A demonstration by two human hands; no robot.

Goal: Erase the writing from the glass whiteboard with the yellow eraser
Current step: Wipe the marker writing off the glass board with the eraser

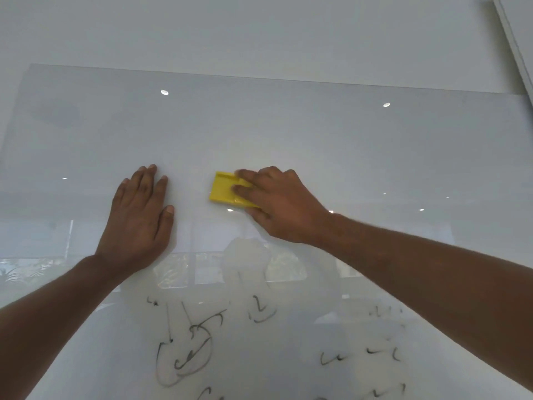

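Note:
A glass whiteboard (288,125) fills most of the view. My right hand (277,203) presses the yellow eraser (223,190) flat against the glass near the middle, with fingers over its right half. My left hand (141,215) lies flat on the glass to the left of the eraser, fingers together, holding nothing. Black marker writing (187,350) covers the lower part of the board, partly smeared. More faint strokes (375,356) sit at the lower right. The glass around and above both hands bears no marks.
The white wall (259,33) runs above the board's top edge. A white panel edge (516,39) slants down at the top right. The glass reflects ceiling lights (164,92) and windows.

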